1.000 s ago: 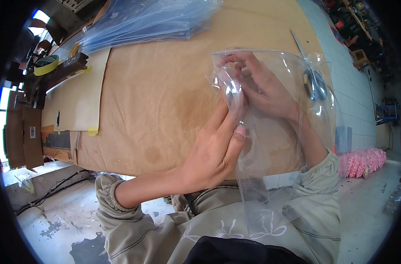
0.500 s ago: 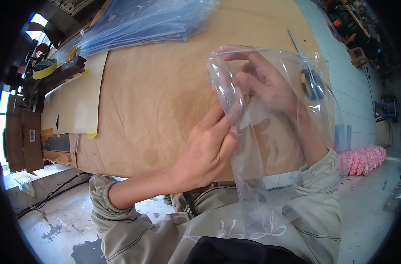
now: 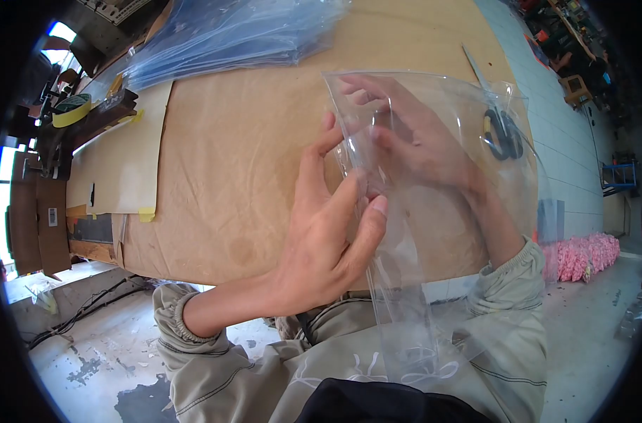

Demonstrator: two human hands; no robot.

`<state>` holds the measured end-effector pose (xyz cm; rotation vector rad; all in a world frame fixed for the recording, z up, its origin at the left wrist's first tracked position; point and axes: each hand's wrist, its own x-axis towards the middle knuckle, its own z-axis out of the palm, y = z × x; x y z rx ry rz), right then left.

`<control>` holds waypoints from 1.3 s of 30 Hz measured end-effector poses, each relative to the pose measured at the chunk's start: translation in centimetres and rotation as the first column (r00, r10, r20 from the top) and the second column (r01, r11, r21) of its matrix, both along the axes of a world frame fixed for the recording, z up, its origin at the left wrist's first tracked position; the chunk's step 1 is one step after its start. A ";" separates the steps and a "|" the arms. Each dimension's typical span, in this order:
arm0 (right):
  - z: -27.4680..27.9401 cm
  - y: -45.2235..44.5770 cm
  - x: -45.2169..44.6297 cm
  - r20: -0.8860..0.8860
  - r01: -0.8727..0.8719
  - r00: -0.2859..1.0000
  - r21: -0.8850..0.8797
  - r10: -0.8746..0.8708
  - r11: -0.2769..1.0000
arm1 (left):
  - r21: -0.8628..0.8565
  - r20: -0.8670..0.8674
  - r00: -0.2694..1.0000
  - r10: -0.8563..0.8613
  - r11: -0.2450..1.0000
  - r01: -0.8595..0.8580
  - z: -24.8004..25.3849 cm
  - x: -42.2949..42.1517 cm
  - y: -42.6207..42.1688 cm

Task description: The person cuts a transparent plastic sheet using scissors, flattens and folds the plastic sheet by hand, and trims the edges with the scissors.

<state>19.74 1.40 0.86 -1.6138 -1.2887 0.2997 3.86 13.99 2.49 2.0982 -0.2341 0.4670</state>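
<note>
A clear plastic bag (image 3: 405,247) hangs upright in front of me, its lower end over my lap. My left hand (image 3: 328,225) has its thumb and a finger closed on the bag's left side fold, with another finger raised apart. My right hand (image 3: 420,141) shows through the clear plastic and appears to be inside the bag. Its fingers are bent toward the left fold, with the thumb apart from them. Behind the bag's right side, scissors (image 3: 503,134) with dark handles lie on the table.
Brown paper covers the table (image 3: 229,162). A stack of clear plastic sheets (image 3: 236,35) lies at the far side. At the left stand a tape roll (image 3: 72,113) and a taped-down board (image 3: 127,162). A pink bundle (image 3: 582,257) sits on the floor at right.
My left hand has shifted slightly left, its forefinger now lifted off the fold. The bag's top left corner has flattened out and moved left. My right hand stays behind the plastic.
</note>
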 end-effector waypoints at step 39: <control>-0.8 -0.3 2.6 0.442 0.153 0.893 -0.107 -0.091 0.982 | -0.350 -0.493 0.859 -0.137 0.935 -0.052 0.8 3.6 3.5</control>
